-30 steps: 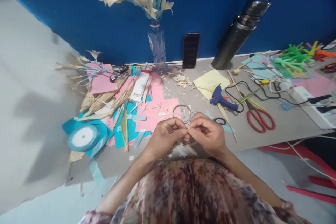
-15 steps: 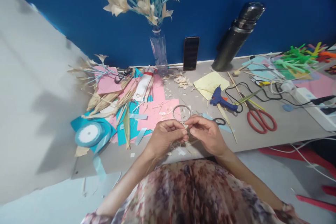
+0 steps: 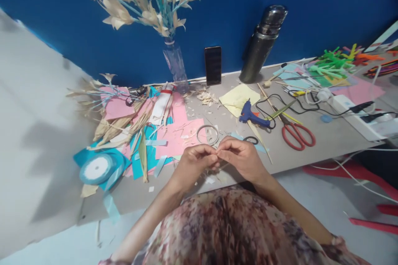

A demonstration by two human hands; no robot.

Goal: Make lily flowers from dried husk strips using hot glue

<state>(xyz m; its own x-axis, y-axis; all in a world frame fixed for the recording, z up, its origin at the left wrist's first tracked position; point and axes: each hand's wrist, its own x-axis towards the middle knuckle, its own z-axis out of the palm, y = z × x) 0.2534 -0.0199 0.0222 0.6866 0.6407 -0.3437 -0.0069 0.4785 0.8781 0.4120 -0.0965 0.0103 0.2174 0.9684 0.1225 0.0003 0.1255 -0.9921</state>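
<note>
My left hand point(image 3: 196, 162) is closed in a pinch, thumb against forefinger. Its fingertips meet those of my right hand point(image 3: 241, 158), which is pinched the same way. Whatever lies between them is tiny and mostly covered by the fingers. Just beyond the fingertips is a thin grey ring point(image 3: 198, 136); whether it touches the fingers I cannot tell. Small-handled black scissors point(image 3: 250, 140) lie partly behind my right hand. A blue glue gun point(image 3: 253, 119) and red-handled scissors point(image 3: 297, 136) rest farther right. Pink paper point(image 3: 168, 137) with shreds on it spreads beyond my left hand.
A bottle point(image 3: 175, 64) with pale husk flowers, a phone point(image 3: 213, 65) and a dark flask point(image 3: 263, 47) stand along the blue wall. At left lie a ribbon roll point(image 3: 97, 169) and dried husks point(image 3: 116, 124). A power strip point(image 3: 354, 116) with cables is at right.
The whole view has shifted, so things on the table appear farther left. My fingertips have drawn closer together, and the pale bit seen between them is now covered.
</note>
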